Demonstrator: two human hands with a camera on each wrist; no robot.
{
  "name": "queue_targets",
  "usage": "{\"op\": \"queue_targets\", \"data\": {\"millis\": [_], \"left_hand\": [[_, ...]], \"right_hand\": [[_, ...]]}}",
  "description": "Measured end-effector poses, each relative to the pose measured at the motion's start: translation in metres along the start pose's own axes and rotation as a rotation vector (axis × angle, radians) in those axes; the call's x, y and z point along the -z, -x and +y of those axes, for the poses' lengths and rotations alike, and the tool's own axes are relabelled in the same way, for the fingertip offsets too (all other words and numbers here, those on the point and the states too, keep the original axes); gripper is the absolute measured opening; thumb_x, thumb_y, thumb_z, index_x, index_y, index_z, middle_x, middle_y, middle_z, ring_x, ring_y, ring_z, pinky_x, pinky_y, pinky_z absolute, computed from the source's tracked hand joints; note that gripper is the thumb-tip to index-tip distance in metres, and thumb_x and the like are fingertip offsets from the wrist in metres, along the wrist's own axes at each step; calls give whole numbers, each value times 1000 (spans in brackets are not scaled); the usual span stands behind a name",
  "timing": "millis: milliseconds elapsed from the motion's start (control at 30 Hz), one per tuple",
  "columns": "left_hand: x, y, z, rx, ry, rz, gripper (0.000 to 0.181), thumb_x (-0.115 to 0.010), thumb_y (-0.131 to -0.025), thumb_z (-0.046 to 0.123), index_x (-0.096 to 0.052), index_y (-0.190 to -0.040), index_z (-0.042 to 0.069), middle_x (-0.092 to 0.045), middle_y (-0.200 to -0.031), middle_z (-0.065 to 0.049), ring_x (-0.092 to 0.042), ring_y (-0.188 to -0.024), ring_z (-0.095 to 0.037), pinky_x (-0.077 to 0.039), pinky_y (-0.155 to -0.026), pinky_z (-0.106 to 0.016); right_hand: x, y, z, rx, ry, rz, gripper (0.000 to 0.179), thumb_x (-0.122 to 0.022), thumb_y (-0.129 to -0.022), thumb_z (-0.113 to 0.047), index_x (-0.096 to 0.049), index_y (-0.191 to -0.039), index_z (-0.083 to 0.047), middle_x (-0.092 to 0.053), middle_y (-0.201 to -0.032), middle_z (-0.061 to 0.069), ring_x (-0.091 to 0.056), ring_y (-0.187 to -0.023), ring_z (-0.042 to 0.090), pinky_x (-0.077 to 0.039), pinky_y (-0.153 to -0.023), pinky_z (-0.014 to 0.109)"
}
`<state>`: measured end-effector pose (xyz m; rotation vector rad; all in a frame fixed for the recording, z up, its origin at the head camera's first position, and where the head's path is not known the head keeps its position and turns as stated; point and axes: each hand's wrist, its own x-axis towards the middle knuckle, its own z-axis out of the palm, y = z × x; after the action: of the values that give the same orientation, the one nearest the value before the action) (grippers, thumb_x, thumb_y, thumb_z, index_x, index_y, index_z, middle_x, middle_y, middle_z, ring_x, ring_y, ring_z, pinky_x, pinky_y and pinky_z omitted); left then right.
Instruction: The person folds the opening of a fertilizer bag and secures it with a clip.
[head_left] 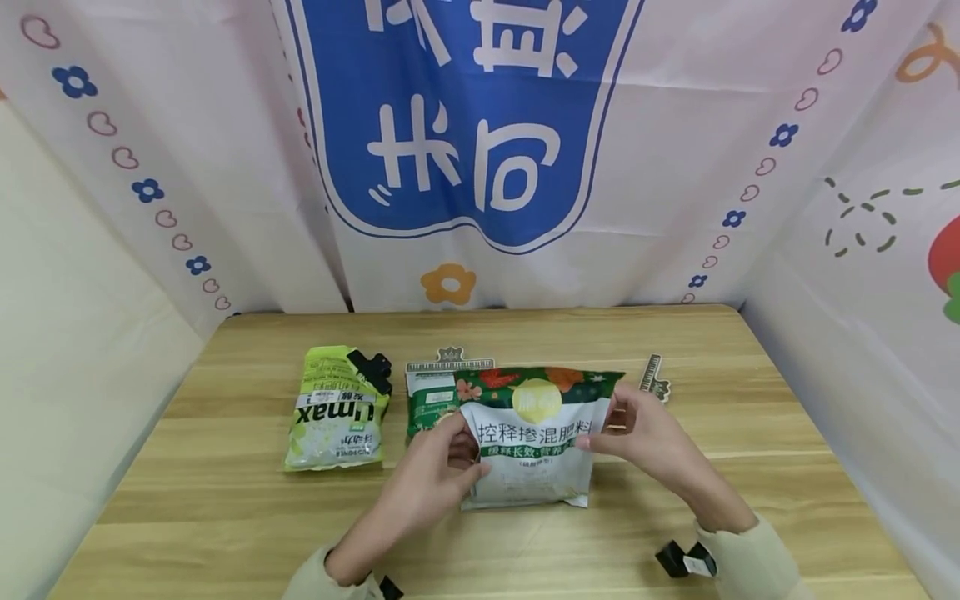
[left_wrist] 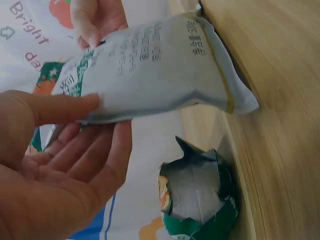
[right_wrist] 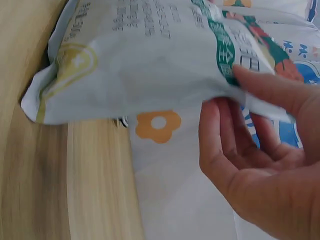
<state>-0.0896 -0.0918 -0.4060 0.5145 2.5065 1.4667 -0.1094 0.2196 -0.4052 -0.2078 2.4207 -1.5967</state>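
Between the two hands, a white fertilizer bag (head_left: 534, 450) with a green, flower-printed top band stands upright on the table, its lettering facing me. My left hand (head_left: 431, 467) holds its left side edge, thumb on the front and fingers behind. On the opposite edge, my right hand (head_left: 648, 437) grips in the same way. The left wrist view shows the lower part of the fertilizer bag (left_wrist: 155, 65) above the left hand (left_wrist: 65, 155). In the right wrist view, the right thumb lies on the bag (right_wrist: 150, 65) and the right hand's (right_wrist: 260, 145) fingers curl beneath it.
Behind the left hand is a green packet (head_left: 430, 407); a green bag (left_wrist: 195, 192) with a jagged open mouth shows in the left wrist view. A lime-green bag (head_left: 333, 417) with a black clip (head_left: 371, 369) lies left. Flat ruler-like pieces (head_left: 450, 362) lie behind.
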Motion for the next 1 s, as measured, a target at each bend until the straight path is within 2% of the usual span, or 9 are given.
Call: {"op": "queue_targets", "data": {"millis": [133, 233, 400, 533, 633, 667, 833, 933, 1000], "left_hand": [[-1, 6, -1, -69, -43, -33, 29, -79, -90, 2, -65, -115, 4, -78, -106, -14, -77, -98, -26, -61, -82, -20], [-2, 9, -3, -137, -106, -30, 28, -80, -89, 3, -66, -114, 7, -79, -107, -12, -77, -98, -25, -61, -82, -20], [-3, 12, -6, -232, -205, -3, 26, -82, -89, 6, -65, -108, 11, -80, -106, -8, -77, -100, -22, -62, -84, -23], [-3, 13, -9, -271, -252, 19, 27, -83, -88, 8, -66, -109, 13, -80, -108, -6, -76, -101, -21, -62, -85, -27], [-4, 15, -10, -303, -294, 40, 27, -84, -88, 10, -69, -110, 15, -79, -108, -4, -75, -100, -19, -62, -85, -28], [-4, 16, -11, -319, -311, 51, 28, -84, -87, 11, -69, -110, 15, -79, -108, -3, -75, -100, -19, -62, -85, -29], [-6, 17, -15, -412, -368, 101, 33, -88, -82, 11, -72, -111, 15, -76, -107, 2, -71, -99, -14, -61, -86, -29], [-4, 16, -15, -402, -368, 87, 33, -89, -82, 13, -72, -110, 14, -76, -107, 1, -71, -98, -15, -61, -86, -28], [-1, 14, -12, -314, -335, 52, 36, -89, -84, 23, -70, -112, 13, -75, -105, 1, -71, -97, -16, -61, -85, -30]], "right_hand": [[8, 5, 0, 68, 77, -80, 38, -85, -89, -29, -68, -112, -4, -75, -105, 11, -73, -91, 19, -62, -79, 30], [13, 5, -2, 121, 85, -99, 38, -80, -94, -26, -67, -121, -3, -76, -112, 13, -75, -95, 14, -62, -82, 29], [12, 1, -8, 206, 50, -79, 33, -75, -99, -21, -64, -127, -7, -71, -122, 15, -74, -101, 13, -62, -85, 29], [8, -1, -14, 283, 61, -21, 29, -70, -102, -18, -67, -129, -10, -69, -124, -1, -66, -89, 6, -58, -77, 25], [5, -2, -15, 363, 33, 26, 23, -68, -102, -9, -71, -124, -7, -70, -118, -11, -63, -86, 5, -55, -73, 24], [4, -3, -15, 395, 8, 33, 20, -69, -101, -7, -73, -120, -5, -72, -117, -13, -65, -90, 6, -56, -76, 24], [3, -2, -13, 529, -86, 38, 14, -73, -94, 4, -79, -103, -6, -76, -105, -11, -69, -98, 10, -59, -81, 23], [3, -2, -11, 584, -95, 39, 19, -75, -90, 8, -80, -99, -9, -76, -103, -10, -69, -98, 9, -58, -80, 21], [3, -3, -10, 617, -100, 34, 22, -75, -89, 10, -80, -98, -9, -76, -103, -11, -69, -96, 7, -58, -79, 20]]}}
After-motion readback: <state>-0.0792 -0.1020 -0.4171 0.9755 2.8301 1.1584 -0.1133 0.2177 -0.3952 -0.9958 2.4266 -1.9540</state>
